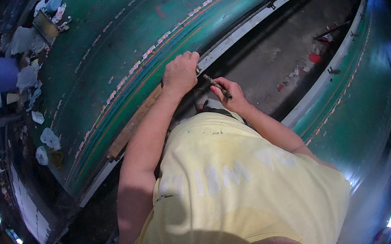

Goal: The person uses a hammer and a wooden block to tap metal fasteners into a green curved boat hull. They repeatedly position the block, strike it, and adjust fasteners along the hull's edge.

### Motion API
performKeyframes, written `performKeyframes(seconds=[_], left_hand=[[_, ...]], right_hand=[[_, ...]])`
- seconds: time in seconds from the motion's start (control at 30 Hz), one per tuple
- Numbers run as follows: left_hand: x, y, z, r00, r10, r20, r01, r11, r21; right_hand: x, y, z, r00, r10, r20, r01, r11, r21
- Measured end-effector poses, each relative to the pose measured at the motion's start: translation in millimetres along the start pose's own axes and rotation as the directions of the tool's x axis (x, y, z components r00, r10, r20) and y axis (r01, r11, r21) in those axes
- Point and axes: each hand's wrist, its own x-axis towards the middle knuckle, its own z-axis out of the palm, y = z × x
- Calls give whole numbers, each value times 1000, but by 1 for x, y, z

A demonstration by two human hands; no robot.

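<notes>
Along this green surface (181, 6), my left hand (181, 72) curls at the metal rail (238, 33), grip unclear; my right hand (234, 95) holds a dark rod (217, 86); I judge work unfinished.

The person wears a loose, pale-yellow shirt (259, 202) with large, faded whitish lettering (224, 174) across the front. Small dark smudges (216, 132) sit near the hem (200, 119), and a black streak (169, 196) marks its left side. The left hand (181, 73) and right hand (232, 96) are bare.
</notes>
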Motion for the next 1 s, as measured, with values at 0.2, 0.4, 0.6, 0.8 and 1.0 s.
performKeyframes(seconds=[0.2, 0.4, 0.6, 0.8, 1.0], left_hand=[[-7, -11, -4, 981, 64, -183, -117, 947, -301], [-5, -14, 2, 976, 99, -196, -153, 947, -283], [-3, -11, 2, 976, 84, -200, -127, 968, -217], [1, -12, 9, 976, 46, -213, -93, 972, -215], [4, -10, 10, 980, 37, -198, -81, 973, -217]], right_hand=[[8, -27, 0, 982, -145, -121, 105, 952, -287], [9, -30, -1, 968, -248, -44, 185, 818, -544], [14, -20, 22, 986, -47, -161, 28, 993, -116], [20, 4, 33, 975, -107, -196, 124, 989, 76], [30, 21, 32, 941, 268, 207, -335, 650, 682]])
